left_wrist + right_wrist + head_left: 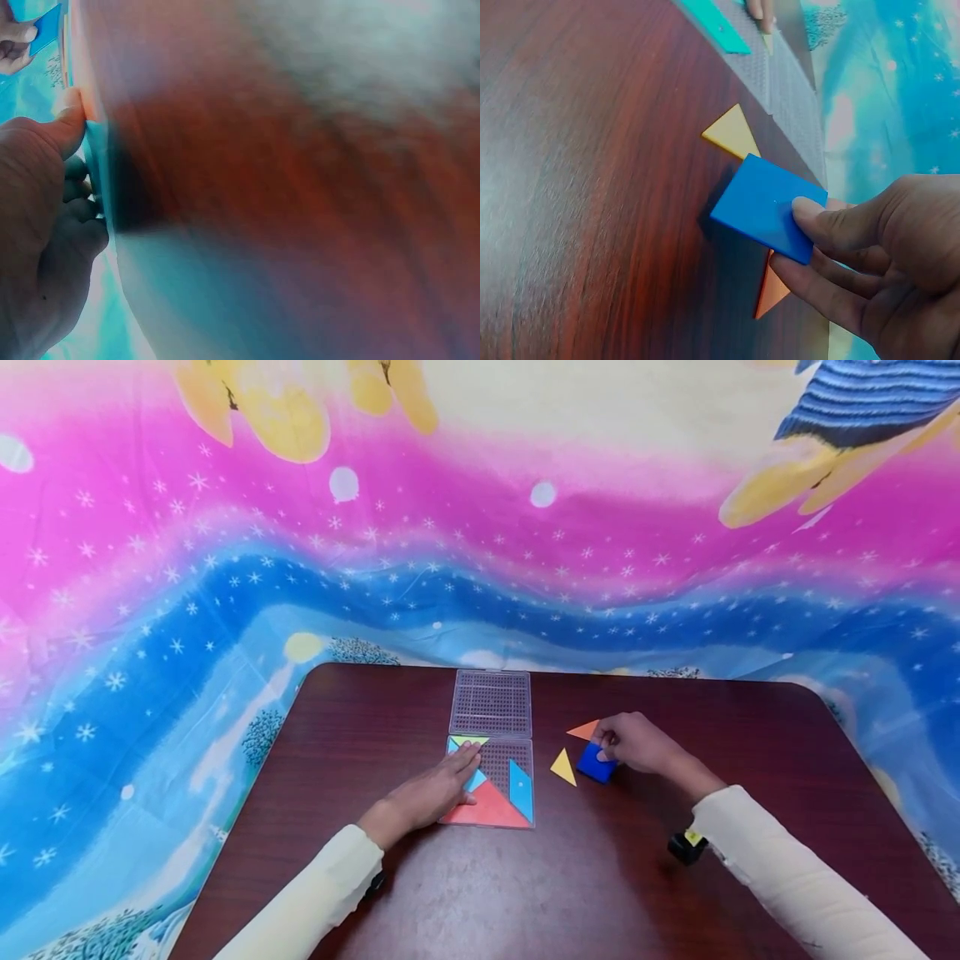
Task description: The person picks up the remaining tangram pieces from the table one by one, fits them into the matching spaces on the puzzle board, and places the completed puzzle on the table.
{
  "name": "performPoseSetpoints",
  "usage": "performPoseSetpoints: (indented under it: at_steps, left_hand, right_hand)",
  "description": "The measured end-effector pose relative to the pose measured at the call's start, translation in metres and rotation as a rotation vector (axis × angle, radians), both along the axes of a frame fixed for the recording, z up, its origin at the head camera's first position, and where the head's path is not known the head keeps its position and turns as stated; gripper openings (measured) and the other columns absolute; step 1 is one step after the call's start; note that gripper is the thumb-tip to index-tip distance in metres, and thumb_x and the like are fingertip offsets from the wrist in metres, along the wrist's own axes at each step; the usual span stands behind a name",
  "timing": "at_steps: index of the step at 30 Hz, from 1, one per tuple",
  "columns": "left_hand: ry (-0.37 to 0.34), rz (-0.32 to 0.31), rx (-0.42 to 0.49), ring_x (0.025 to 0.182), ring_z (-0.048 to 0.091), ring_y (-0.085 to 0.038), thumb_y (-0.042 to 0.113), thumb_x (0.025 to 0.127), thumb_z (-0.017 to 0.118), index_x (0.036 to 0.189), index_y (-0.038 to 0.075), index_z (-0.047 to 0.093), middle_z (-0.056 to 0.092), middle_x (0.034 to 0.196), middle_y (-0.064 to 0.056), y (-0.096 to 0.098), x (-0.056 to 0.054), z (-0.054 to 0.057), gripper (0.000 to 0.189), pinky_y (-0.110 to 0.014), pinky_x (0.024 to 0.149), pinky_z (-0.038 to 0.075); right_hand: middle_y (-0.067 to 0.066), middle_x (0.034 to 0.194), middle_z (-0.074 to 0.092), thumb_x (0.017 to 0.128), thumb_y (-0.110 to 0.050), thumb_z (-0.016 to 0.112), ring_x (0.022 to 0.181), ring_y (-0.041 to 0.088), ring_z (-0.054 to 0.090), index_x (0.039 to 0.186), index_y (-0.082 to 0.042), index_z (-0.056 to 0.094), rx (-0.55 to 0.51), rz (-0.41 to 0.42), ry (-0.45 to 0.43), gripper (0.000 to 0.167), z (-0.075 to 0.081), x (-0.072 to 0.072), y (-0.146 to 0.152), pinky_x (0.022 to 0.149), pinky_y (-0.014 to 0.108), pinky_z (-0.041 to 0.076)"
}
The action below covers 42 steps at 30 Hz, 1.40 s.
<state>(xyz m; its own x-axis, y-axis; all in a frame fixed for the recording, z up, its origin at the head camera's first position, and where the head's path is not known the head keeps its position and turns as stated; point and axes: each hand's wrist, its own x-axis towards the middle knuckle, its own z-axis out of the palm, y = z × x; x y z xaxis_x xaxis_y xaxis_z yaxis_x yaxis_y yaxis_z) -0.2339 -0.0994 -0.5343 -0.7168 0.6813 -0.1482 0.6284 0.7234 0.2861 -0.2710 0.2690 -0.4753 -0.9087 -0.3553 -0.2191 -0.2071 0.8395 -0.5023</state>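
Observation:
Between thumb and fingers, my right hand (637, 745) pinches a blue square tile (757, 199), held just above the table in the right wrist view. Beside it lie a yellow triangle (564, 768) and an orange triangle (581, 729). My left hand (435, 789) rests with extended fingers on pieces in the lower half of a clear plastic case (495, 767). Inside that half are a large red triangle (491, 808), a blue parallelogram (521, 792), a yellow-green triangle (467, 740) and a light blue piece (477, 780) partly hidden by the left hand.
The case's gridded lid (491, 703) lies opened flat toward the back edge of the dark wooden table (360, 727). Behind the table hangs a colourful printed cloth (480, 527). A black device with a yellow label (686, 846) sits at the right wrist.

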Motion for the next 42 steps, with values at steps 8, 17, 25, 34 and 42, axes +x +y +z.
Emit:
performPoseSetpoints:
  at_steps: [8,17,25,34,42]
  left_hand:
    - [-0.002,0.001,0.031,0.162,0.008,-0.030,0.042,0.107,0.051,0.163,0.003,0.022,0.010,0.174,-0.011,0.000,0.002,-0.003,0.074,-0.043,0.125,0.032]
    - [0.024,-0.003,0.033,0.161,0.012,-0.031,0.037,0.107,0.052,0.161,0.000,0.026,0.013,0.173,-0.014,0.000,0.001,0.001,0.070,-0.043,0.124,0.033]
    - [0.022,0.004,0.045,0.160,0.013,-0.033,0.037,0.107,0.053,0.160,-0.002,0.027,0.014,0.173,-0.017,0.001,0.001,0.000,0.071,-0.043,0.124,0.033]
    - [0.006,0.004,0.045,0.160,0.013,-0.033,0.037,0.107,0.052,0.160,-0.002,0.027,0.014,0.172,-0.016,0.001,0.000,0.003,0.071,-0.044,0.125,0.032]
    - [0.007,0.018,0.017,0.160,0.015,-0.032,0.040,0.106,0.053,0.161,0.001,0.028,0.017,0.173,-0.014,0.003,0.000,0.004,0.072,-0.043,0.124,0.032]
  right_hand:
    - [0.013,0.105,0.072,0.097,-0.001,0.066,0.089,0.019,0.069,0.112,0.000,0.071,-0.088,-0.060,-0.043,0.016,0.003,-0.003,-0.008,0.075,0.036,0.064]
    - [0.012,0.098,0.069,0.096,-0.001,0.069,0.087,0.022,0.066,0.108,0.000,0.071,-0.188,-0.111,-0.070,0.013,0.009,-0.009,-0.026,0.081,0.044,0.064]
    - [0.013,0.097,0.069,0.097,-0.003,0.068,0.086,0.023,0.066,0.108,0.000,0.070,-0.218,-0.118,-0.074,0.011,0.011,-0.011,-0.050,0.084,0.046,0.064]
    - [0.012,0.094,0.071,0.096,-0.004,0.071,0.083,0.021,0.068,0.106,-0.001,0.072,-0.253,-0.076,-0.044,0.011,0.018,-0.013,-0.077,0.078,0.042,0.064]
    - [0.010,0.096,0.072,0.095,-0.007,0.072,0.087,0.019,0.069,0.110,-0.002,0.073,-0.226,-0.071,-0.042,0.016,0.015,-0.012,-0.106,0.078,0.037,0.064]
